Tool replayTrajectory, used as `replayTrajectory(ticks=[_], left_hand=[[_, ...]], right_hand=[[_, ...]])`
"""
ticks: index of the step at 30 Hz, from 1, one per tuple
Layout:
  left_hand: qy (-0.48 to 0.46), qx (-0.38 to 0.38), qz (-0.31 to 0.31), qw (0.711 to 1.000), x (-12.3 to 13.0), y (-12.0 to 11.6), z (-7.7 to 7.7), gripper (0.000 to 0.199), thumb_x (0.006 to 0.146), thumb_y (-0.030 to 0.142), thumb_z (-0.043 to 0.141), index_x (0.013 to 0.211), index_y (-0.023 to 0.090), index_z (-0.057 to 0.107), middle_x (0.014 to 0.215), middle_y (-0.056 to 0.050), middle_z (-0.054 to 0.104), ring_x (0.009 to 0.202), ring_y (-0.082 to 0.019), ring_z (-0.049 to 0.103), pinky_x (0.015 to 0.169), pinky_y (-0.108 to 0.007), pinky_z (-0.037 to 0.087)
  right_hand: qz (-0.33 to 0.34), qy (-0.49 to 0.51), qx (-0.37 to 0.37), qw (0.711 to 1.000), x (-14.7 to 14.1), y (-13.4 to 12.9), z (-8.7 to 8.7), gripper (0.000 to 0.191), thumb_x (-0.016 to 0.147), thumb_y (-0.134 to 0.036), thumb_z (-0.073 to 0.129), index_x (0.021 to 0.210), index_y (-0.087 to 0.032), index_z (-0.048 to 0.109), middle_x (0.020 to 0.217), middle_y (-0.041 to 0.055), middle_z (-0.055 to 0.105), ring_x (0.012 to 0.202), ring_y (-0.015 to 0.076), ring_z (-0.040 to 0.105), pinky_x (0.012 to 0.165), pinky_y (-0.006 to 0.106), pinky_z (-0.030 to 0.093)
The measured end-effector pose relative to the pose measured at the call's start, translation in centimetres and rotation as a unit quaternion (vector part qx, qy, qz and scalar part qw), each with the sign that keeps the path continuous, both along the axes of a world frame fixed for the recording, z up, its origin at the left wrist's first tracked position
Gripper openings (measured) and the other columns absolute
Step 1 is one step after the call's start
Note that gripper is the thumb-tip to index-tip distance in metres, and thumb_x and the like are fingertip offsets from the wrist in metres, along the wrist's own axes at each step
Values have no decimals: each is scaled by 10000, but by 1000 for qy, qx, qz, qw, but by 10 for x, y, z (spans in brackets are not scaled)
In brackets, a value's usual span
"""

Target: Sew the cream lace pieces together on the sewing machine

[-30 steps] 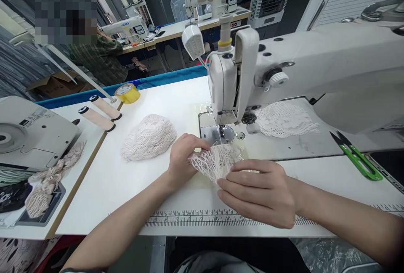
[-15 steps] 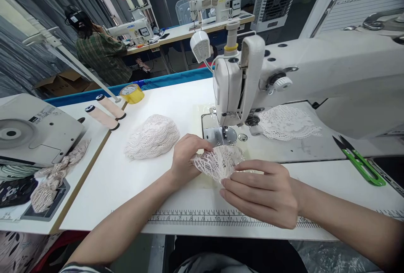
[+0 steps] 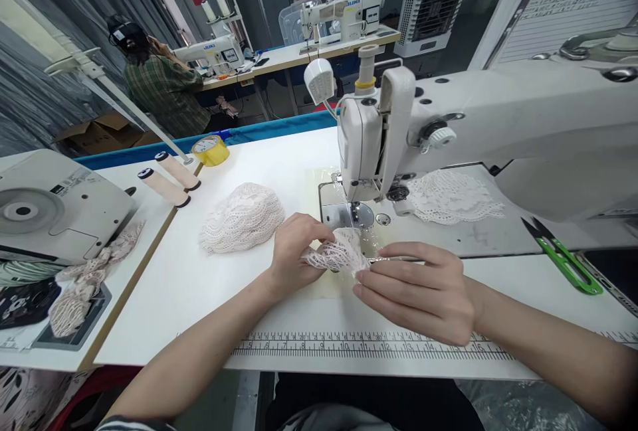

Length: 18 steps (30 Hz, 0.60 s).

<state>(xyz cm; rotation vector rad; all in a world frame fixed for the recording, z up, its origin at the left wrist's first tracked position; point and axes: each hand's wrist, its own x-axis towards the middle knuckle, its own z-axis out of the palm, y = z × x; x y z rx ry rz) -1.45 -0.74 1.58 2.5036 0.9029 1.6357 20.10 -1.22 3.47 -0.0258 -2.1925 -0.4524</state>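
Observation:
A piece of white lace (image 3: 339,255) is bunched between my two hands, just in front of the sewing machine's needle plate (image 3: 343,214). My left hand (image 3: 299,252) is closed on its left end, thumb on top. At its right end, my right hand (image 3: 419,291) pinches the lace with the fingertips. Above the plate stands the white sewing machine head (image 3: 366,145), apart from the lace. A heap of pale lace (image 3: 242,218) lies left of my left hand. More white lace (image 3: 453,197) lies flat under the machine's arm.
Green-handled scissors (image 3: 565,258) lie at the right beside a dark phone-like device (image 3: 613,275). Two thread cones (image 3: 164,186) and yellow tape (image 3: 210,150) are at the left. A printed ruler (image 3: 323,344) runs along the front edge. A co-worker (image 3: 159,86) sits farther back.
The lace between my hands has gone from spread out to a narrower, twisted bunch. My right hand has shifted slightly up and right; my left hand keeps its grip.

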Motion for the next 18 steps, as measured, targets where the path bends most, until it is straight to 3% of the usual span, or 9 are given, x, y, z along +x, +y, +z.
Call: replayTrajectory(ticks=[6, 13, 16, 18], left_hand=[[-4, -11, 13, 1000, 0, 2, -1, 101, 833, 132, 601, 835, 215, 545, 672, 20, 617, 606, -127, 583, 585, -266, 452], [-20, 8, 38, 999, -1, -1, 2, 101, 837, 206, 615, 827, 223, 516, 649, 33, 578, 587, -128, 557, 564, -265, 439], [-9, 53, 55, 997, 0, -6, 9, 123, 839, 214, 603, 804, 229, 486, 607, 50, 517, 538, -114, 499, 538, -258, 414], [-3, 78, 59, 995, 0, -11, 16, 142, 835, 191, 600, 800, 231, 468, 605, 56, 493, 525, -106, 472, 529, -249, 404]], right_hand=[[-13, -6, 16, 1000, 2, -1, 1, 203, 880, -99, 596, 814, -251, 714, 841, -33, 744, 783, 108, 661, 781, 274, 574], [-14, 30, 13, 999, -1, 8, -3, 110, 833, -92, 660, 790, -182, 706, 733, -1, 723, 699, 125, 641, 654, 283, 521], [-49, 13, -81, 995, -2, 9, -3, 171, 853, -283, 689, 711, -190, 667, 627, -3, 668, 586, 128, 593, 545, 282, 444], [-72, -43, -227, 970, -4, 3, 3, 316, 897, -408, 622, 678, -183, 659, 585, -1, 635, 538, 127, 567, 519, 278, 411]])
